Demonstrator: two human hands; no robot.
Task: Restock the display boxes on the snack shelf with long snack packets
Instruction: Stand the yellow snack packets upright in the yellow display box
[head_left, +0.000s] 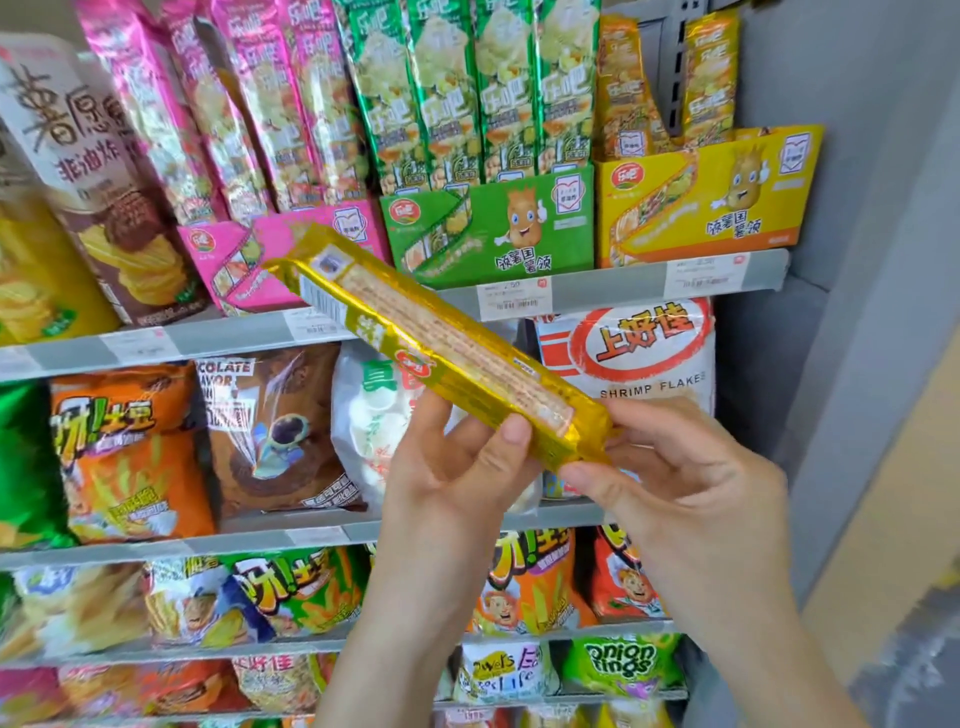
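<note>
Yellow snack packet (431, 338) is held slanted before the shelf, below-left of the yellow display box (706, 202), near end gripped by the left hand (457, 467) and pinched by the right hand (691, 483), and it's probably light, stiff, slick foil, best gripped gently mid-body.

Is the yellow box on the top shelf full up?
Not full. The yellow cardboard display box shows only two long yellow packets standing in it, with a gap between them.

Forearms up, left hand (457, 467) and right hand (691, 493) close together, fingertips (576, 473) around the near end of the yellow packet (415, 327).
</note>
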